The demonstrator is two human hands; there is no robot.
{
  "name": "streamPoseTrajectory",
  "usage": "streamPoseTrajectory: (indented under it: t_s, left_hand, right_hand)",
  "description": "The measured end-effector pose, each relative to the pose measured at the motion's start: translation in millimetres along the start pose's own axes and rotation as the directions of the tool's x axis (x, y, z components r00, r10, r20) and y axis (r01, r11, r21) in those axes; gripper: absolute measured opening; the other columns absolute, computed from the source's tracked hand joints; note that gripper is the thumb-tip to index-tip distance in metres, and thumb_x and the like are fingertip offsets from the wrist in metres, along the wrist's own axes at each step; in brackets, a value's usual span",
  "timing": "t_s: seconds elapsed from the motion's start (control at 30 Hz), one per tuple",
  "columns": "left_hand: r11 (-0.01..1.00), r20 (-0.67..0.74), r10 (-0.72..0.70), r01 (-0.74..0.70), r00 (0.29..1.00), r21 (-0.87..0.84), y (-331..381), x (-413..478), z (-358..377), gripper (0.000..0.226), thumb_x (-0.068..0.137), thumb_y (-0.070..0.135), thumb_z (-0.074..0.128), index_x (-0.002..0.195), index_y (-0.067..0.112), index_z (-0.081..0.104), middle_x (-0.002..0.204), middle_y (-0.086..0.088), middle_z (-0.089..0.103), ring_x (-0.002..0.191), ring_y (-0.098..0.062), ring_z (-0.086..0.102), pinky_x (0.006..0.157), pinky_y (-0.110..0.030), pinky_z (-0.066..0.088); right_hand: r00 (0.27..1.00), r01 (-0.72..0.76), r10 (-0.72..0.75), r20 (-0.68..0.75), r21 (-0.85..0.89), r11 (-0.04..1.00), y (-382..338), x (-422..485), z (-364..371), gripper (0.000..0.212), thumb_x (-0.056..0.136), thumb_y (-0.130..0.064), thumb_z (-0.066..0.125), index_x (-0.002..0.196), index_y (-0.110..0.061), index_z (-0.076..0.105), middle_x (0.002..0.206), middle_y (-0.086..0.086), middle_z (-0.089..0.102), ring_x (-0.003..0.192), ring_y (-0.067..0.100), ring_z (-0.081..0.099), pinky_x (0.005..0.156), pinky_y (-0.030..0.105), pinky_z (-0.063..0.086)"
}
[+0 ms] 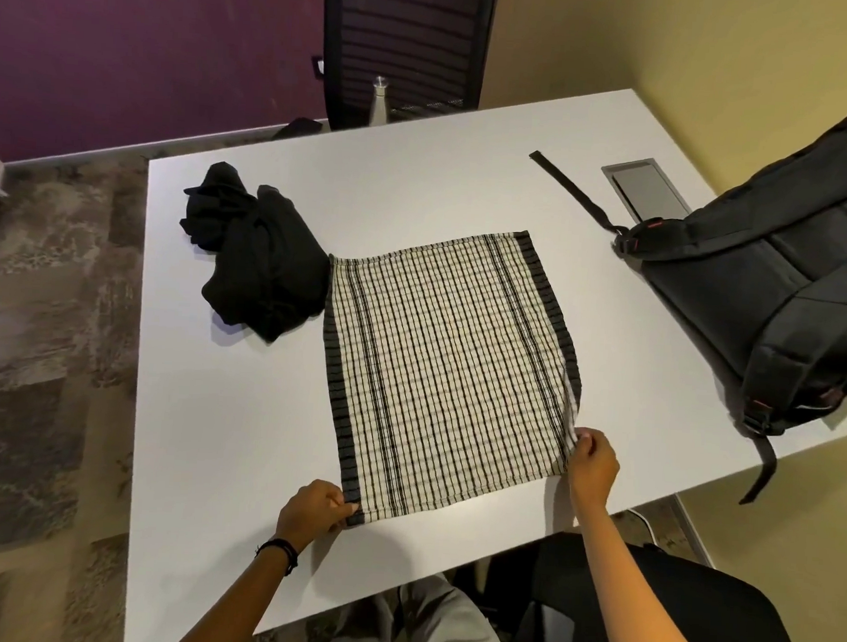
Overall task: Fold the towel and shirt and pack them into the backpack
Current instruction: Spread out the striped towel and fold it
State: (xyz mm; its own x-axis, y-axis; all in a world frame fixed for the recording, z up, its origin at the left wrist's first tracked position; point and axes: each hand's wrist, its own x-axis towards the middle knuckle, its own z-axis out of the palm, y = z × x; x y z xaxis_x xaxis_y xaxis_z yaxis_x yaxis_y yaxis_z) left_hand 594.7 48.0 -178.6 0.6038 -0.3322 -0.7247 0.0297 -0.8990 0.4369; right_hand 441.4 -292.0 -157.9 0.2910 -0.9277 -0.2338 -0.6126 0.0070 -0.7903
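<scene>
While clamping left grip and right grip on the towel, flat by the near edge of the counter, seems to begin folding, next needing both near corners carried evenly to the far hem.

1. The black padded fabric backpack runs off the right edge.
2. The black mesh-backed chair is cut by the top edge, its seat hidden behind the white rectangular table.
3. The crumpled black cloth shirt is too bunched to tell sleeves from collar.
4. The cream-and-black checked towel covers the fingertips of the left hand pinching its near corner.
</scene>
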Motion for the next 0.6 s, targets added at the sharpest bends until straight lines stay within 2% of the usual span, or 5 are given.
streamPoseTrajectory:
  t_s: [0.17, 0.23, 0.37, 0.53, 0.6]
  left_hand:
    - [1.000, -0.004, -0.012, 0.012, 1.000, -0.005, 1.5, -0.9, 1.0, 0.024, 0.083, 0.037, 0.067, 0.071, 0.021, 0.055, 0.063, 0.009, 0.066, 0.059, -0.002, 0.060, 0.060, -0.019, 0.044]
    - [1.000, -0.007, -0.015, 0.015, 1.000, 0.000, 3.1, -1.6, 0.7, 0.024, 0.083, 0.037, 0.067, 0.070, 0.021, 0.054, 0.063, 0.009, 0.065, 0.058, -0.002, 0.059, 0.059, -0.019, 0.044]
    - [1.000, 0.027, -0.022, 0.021, 0.999, 0.017, 5.6, 0.9, -1.1, 0.025, 0.081, 0.037, 0.069, 0.068, 0.023, 0.054, 0.064, 0.007, 0.066, 0.060, -0.006, 0.060, 0.061, -0.020, 0.045]
    - [0.999, 0.078, -0.034, 0.034, 0.996, 0.007, 11.0, 4.8, -2.6, 0.024, 0.081, 0.034, 0.069, 0.067, 0.021, 0.054, 0.071, 0.002, 0.069, 0.064, -0.010, 0.062, 0.068, -0.025, 0.049]
    - [1.000, 0.093, -0.031, 0.031, 0.995, 0.002, 13.4, 3.2, -3.2, 0.026, 0.082, 0.030, 0.068, 0.064, 0.018, 0.053, 0.076, -0.004, 0.072, 0.063, -0.010, 0.063, 0.065, -0.024, 0.048]
  right_hand:
    - [0.993, 0.009, -0.003, 0.121, -0.049, 0.999, 7.4, 3.2, 9.1, 0.010, 0.085, 0.000, 0.060, 0.094, -0.002, 0.062, 0.097, 0.015, 0.062, 0.088, 0.026, 0.059, 0.072, 0.027, 0.048]
    - [0.990, 0.017, -0.001, 0.142, -0.113, 0.993, 9.3, 1.6, 13.5, 0.028, 0.080, -0.005, 0.070, 0.104, -0.003, 0.056, 0.103, 0.014, 0.056, 0.092, 0.027, 0.057, 0.078, 0.034, 0.051]
    - [0.987, 0.004, 0.020, 0.158, -0.152, 0.988, 3.0, -4.4, 14.7, 0.035, 0.082, 0.000, 0.065, 0.113, 0.000, 0.048, 0.105, 0.016, 0.057, 0.094, 0.030, 0.056, 0.080, 0.041, 0.049]
    - [0.991, 0.120, -0.093, 0.094, -0.343, 0.932, 8.9, -2.5, 4.9, 0.006, 0.088, 0.000, 0.056, 0.093, 0.001, 0.060, 0.088, 0.014, 0.062, 0.076, 0.026, 0.056, 0.062, 0.031, 0.044]
    - [0.983, 0.178, -0.142, 0.117, -0.406, 0.896, 11.3, -0.6, 0.5, 0.012, 0.090, 0.002, 0.051, 0.082, 0.002, 0.061, 0.080, 0.013, 0.062, 0.066, 0.023, 0.052, 0.054, 0.029, 0.039]
